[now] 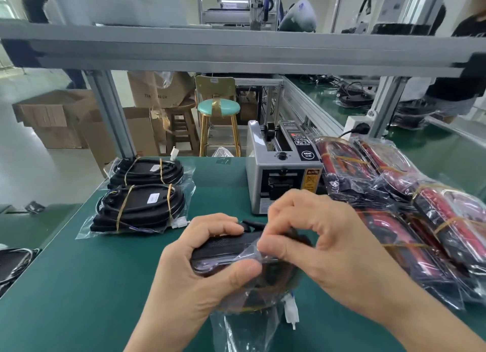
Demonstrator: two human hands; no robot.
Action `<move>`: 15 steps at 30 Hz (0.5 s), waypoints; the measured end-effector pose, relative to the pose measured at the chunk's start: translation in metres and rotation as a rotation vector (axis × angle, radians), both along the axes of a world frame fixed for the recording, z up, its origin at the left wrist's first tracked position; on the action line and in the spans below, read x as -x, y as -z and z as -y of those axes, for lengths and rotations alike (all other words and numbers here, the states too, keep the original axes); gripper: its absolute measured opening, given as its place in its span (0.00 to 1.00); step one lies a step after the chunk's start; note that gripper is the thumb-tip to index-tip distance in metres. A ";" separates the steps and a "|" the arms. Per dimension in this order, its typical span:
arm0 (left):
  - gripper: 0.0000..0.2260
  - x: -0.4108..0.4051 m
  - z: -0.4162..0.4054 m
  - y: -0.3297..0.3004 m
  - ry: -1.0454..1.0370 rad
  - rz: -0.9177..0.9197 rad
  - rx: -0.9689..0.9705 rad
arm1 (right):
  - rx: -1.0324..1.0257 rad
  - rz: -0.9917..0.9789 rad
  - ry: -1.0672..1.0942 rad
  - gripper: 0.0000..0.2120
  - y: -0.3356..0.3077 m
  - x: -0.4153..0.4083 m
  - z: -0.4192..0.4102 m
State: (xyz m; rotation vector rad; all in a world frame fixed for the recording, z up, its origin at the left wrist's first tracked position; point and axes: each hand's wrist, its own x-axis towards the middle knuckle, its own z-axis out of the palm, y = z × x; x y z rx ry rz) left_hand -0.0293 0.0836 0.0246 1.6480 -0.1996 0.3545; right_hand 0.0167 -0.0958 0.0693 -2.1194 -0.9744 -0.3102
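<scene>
On my feed, the left fingers [223, 227] curl over the far edge of a black unit [226, 244], and the left thumb presses its near side, so the left hand [200, 267] grips it firmly through the plastic. The right thumb and forefinger pinch the edge of the clear bag [244, 325] at the unit's right end, and the other fingers of the right hand [323, 241] arch loosely above. I read both hands as closed on their load, the left on the unit and the right on the bag's film.

The unit sits half inside the bag, low in the middle of my view and over the green mat [79, 286]. I cannot tell whether it touches the mat. The rest of the bag trails down towards me, with a white connector [290, 309] lying beside it.

Just behind the hands stands a grey tape dispenser [282, 167]. To its left, two bagged black cable bundles [143, 209] lie one behind the other, each bound with yellow bands. To the right, a pile of bagged red-and-black pieces [394, 194] leans against the dispenser's side.

Beyond the bench edge I make out a stool with a teal seat [218, 107] and cardboard boxes [52, 115] on the floor. An aluminium frame rail [236, 49] crosses overhead.
</scene>
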 end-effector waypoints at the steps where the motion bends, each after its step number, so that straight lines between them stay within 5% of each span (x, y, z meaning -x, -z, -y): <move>1: 0.20 -0.001 0.002 -0.001 -0.021 0.011 -0.012 | 0.011 0.130 -0.017 0.06 0.001 0.000 -0.001; 6: 0.22 -0.006 0.003 0.002 -0.096 0.043 -0.087 | -0.054 0.623 -0.008 0.15 0.032 0.014 0.012; 15: 0.27 -0.010 0.001 0.008 0.049 -0.020 -0.034 | 0.086 0.772 0.174 0.08 0.074 0.008 0.011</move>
